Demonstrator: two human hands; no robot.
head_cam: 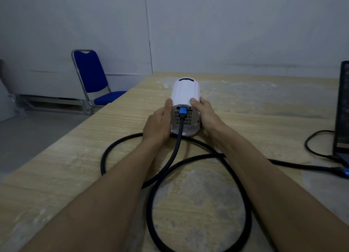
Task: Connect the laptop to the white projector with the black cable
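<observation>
Left hand point(158, 122) and right hand point(207, 113) clasp white projector point(186, 93) on bench point(264, 110) — black cable point(178, 138) plugged between fingers point(168, 102), looping nearward.

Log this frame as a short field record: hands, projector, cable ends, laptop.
left hand: flat against the white projector's left side
right hand: grips its right side
white projector: on the table, rear towards the camera
black cable: blue plug seated in the projector's rear, slack looped on the table
far plug: beside the laptop; the edge of the frame hides whether it is plugged in
</observation>
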